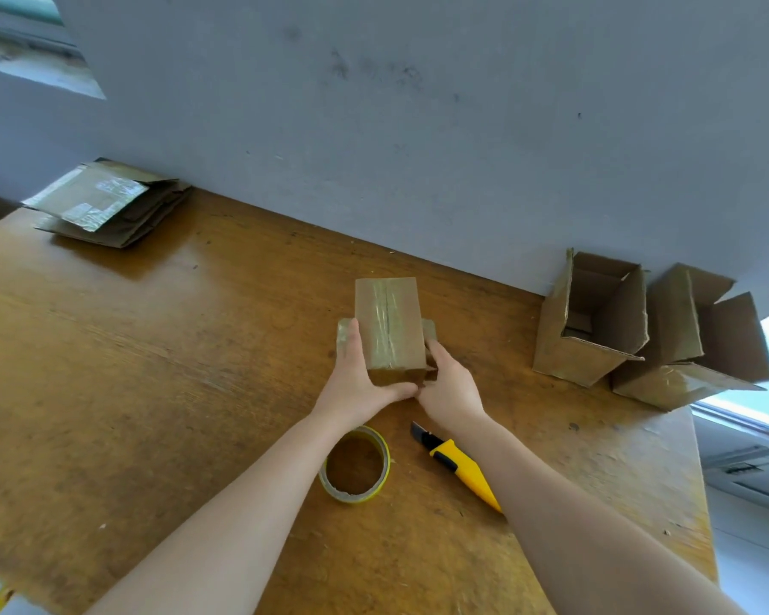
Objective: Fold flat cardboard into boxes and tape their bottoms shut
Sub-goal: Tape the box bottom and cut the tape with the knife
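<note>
Both grips clamp the box point(387, 321), bottom-up mid-table point(174, 370): left grip point(356, 370) and right grip point(449, 383) wrap its sides, thumbs on the near end, likely pressing the seam down. Roll point(351, 497) and knife point(458, 463) stay within reach.

No readable text, brand or number anywhere I look: box point(387, 326) I hold bare (plain brown cardboard), tape roll point(349, 497), utility knife point(460, 470) unmarked.
</note>
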The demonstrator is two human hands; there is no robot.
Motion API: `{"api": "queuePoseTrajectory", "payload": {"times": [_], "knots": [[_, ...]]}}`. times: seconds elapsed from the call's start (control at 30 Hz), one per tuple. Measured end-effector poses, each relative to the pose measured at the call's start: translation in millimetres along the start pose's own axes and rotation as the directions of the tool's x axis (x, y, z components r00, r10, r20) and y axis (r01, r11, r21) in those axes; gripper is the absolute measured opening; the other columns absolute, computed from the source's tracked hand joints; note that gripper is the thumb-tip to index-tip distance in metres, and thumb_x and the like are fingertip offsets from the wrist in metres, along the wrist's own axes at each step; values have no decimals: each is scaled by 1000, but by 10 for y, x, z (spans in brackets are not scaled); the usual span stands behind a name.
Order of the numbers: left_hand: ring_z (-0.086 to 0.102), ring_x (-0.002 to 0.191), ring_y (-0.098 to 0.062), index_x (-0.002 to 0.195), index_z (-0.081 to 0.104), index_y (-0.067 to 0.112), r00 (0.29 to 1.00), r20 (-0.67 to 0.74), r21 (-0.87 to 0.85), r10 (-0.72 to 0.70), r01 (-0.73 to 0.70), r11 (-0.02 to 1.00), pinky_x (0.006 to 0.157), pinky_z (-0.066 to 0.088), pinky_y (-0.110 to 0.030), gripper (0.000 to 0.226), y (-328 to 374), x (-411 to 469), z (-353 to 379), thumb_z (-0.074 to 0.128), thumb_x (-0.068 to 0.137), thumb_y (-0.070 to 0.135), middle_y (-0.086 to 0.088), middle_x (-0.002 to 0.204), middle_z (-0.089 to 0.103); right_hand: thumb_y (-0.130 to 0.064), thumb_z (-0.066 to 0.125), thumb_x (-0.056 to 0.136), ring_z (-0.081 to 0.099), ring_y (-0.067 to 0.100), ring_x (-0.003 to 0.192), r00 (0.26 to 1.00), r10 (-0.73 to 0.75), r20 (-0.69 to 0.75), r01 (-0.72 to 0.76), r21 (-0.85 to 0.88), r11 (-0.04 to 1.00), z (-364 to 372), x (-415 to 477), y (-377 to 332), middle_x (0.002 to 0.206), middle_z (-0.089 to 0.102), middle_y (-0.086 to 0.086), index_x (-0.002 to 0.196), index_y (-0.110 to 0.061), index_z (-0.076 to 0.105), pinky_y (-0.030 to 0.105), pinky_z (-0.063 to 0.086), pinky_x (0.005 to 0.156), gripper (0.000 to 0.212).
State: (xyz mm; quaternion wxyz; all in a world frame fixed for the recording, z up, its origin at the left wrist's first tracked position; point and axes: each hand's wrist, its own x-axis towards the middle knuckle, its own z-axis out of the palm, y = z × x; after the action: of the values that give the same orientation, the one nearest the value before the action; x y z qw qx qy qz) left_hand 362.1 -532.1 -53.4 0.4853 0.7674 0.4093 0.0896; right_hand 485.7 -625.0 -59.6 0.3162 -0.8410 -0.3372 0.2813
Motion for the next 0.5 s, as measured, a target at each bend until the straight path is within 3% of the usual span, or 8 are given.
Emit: {"api": "queuePoseTrajectory", "payload": {"times": [0.1,0.17,0.23,0.3,0.4,0.5], "knots": [[36,127,-19,148,6,36,978,-193,-137,-80,54,989,99,36,-38,123,114,-48,-8,81,54,63,-2,147,24,0,55,87,54,5,104,998,-54,17,53,61,997,-48,-108,-103,138,53,-9,149,-44,22,10,44,64,83],[40,112,-14,146,15,35,942,-309,-168,-133,84,982,86,38,-33,119,182,-74,-25,81,51,64,-2,140,30,4,51,86,50,2,100,996,-80,33,76,108,991,-68,-166,-159,138,53,-10,149,-44,22,8,45,58,84],[42,111,-15,145,18,34,917,-356,-207,-181,111,972,85,40,-32,119,198,-97,-53,84,50,61,-2,138,34,4,51,86,52,3,105,993,-99,57,88,164,983,-85,-205,-201,138,53,-11,149,-43,23,10,48,61,83],[45,118,-22,146,20,36,911,-330,-321,-248,139,937,92,48,-40,119,187,-133,-87,84,48,60,-1,141,33,2,53,87,54,3,109,991,-99,86,77,228,971,-130,-233,-249,137,54,-10,148,-39,29,11,49,67,78],[47,113,-26,146,22,38,896,-258,-590,-361,150,793,74,59,-44,117,199,-217,-170,86,49,54,-2,144,33,-12,53,95,52,3,114,997,-53,52,37,262,964,-186,-269,-333,138,54,-6,145,-29,39,10,43,82,55],[48,112,-34,143,29,37,882,-133,-840,-452,142,524,67,60,-49,104,236,-282,-263,88,57,43,-6,137,40,-35,46,100,42,22,133,995,92,-48,-79,227,971,-209,-318,-371,148,42,6,148,-19,34,34,40,104,51]]}}
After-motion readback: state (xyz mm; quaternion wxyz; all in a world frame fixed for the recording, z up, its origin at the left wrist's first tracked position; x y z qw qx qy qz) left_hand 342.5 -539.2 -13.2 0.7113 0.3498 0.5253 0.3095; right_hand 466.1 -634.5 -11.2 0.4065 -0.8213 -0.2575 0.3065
